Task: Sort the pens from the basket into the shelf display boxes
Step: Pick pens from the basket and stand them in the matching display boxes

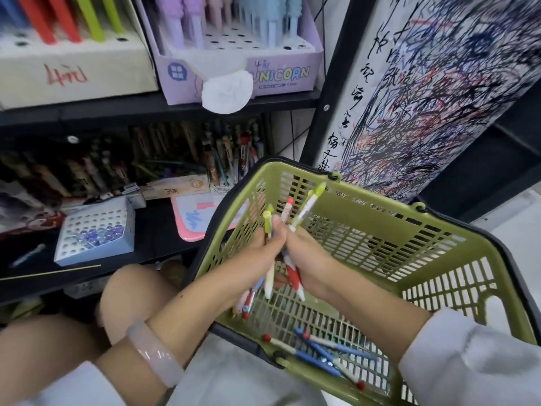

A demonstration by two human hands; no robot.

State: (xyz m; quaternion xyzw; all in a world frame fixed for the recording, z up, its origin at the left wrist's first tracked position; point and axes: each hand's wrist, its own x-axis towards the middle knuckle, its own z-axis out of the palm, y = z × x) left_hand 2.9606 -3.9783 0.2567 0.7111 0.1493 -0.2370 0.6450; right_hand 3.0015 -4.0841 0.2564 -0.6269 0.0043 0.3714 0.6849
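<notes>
While both hands, L (260,253) & R (304,256), clutch one mixed bundle of plastic pens (281,253) over the green slotted plastic basket (380,227) (more inside), risk: loose grip, pens slip & drop.

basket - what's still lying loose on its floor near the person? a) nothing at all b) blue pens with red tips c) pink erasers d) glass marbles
b: several blue pens with red tips lie on the mesh floor of the green basket, while both the left hand and the right hand grip a separate bunch of pens above it.
</notes>
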